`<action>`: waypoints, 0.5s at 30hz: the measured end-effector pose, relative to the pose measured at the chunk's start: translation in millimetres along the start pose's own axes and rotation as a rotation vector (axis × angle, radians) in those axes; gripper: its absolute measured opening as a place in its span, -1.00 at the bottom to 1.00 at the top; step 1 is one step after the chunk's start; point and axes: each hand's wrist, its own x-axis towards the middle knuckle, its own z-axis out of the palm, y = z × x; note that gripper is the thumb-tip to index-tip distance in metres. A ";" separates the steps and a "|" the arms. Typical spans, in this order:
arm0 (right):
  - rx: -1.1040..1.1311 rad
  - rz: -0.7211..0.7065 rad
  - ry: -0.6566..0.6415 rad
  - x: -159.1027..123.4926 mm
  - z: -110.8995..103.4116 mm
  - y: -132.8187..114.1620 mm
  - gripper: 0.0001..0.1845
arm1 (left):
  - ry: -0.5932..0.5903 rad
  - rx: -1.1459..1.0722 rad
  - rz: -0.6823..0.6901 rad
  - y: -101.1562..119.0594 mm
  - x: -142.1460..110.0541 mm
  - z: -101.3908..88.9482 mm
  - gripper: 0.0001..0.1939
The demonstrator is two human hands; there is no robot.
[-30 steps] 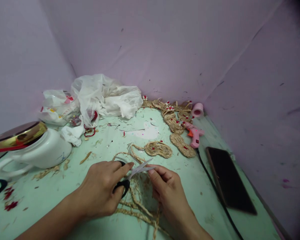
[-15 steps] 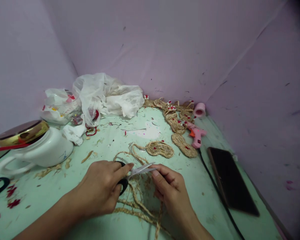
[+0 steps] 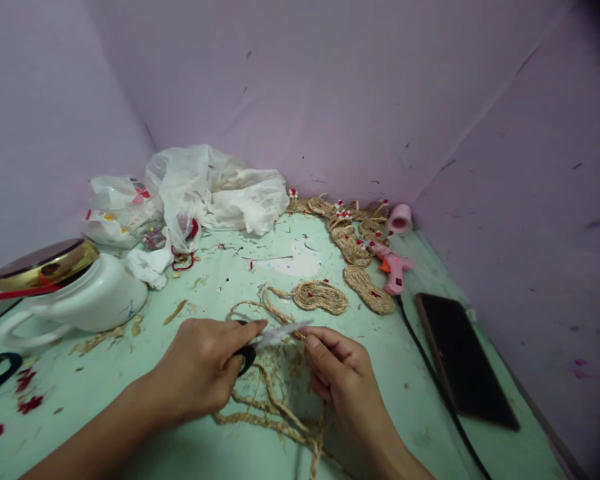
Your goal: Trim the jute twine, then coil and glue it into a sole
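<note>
My left hand (image 3: 205,363) grips black-handled scissors (image 3: 249,357), whose blurred blades point right, toward the fingertips of my right hand (image 3: 340,370). Pinched between the right thumb and forefinger is a braided straw cord (image 3: 280,312). From there the cord runs back to a coiled straw sole shape (image 3: 320,297) lying just beyond my hands. More straw braid (image 3: 267,421) lies loosely looped on the table below and between them. Whether the blades touch the cord is too blurred to tell.
A pink glue gun (image 3: 394,270) with a black cable and a dark phone (image 3: 465,360) lie to the right. Several coiled straw pieces (image 3: 350,243) line the back. White plastic bags (image 3: 215,190) and a white pot (image 3: 100,297) stand on the left.
The scissor blades, spread apart before, have come closer together and look blurred. Both hands stay in nearly the same place. The loose braid below has shifted slightly left.
</note>
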 end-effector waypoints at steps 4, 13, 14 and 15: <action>0.127 0.093 0.027 1.9 1.8 -2.1 -0.70 | 0.101 0.124 -0.450 -15.1 6.8 -9.0 -0.57; 0.155 0.077 0.006 2.8 0.2 -1.0 -0.74 | 0.025 0.391 -0.667 -50.0 11.6 -11.5 -0.64; 0.153 0.078 0.002 2.8 -0.1 -1.0 -0.74 | 0.041 0.389 -0.671 -49.9 11.4 -11.5 -0.65; 0.152 0.079 0.000 2.7 -0.4 -1.0 -0.74 | 0.071 0.377 -0.673 -49.2 11.2 -11.6 -0.65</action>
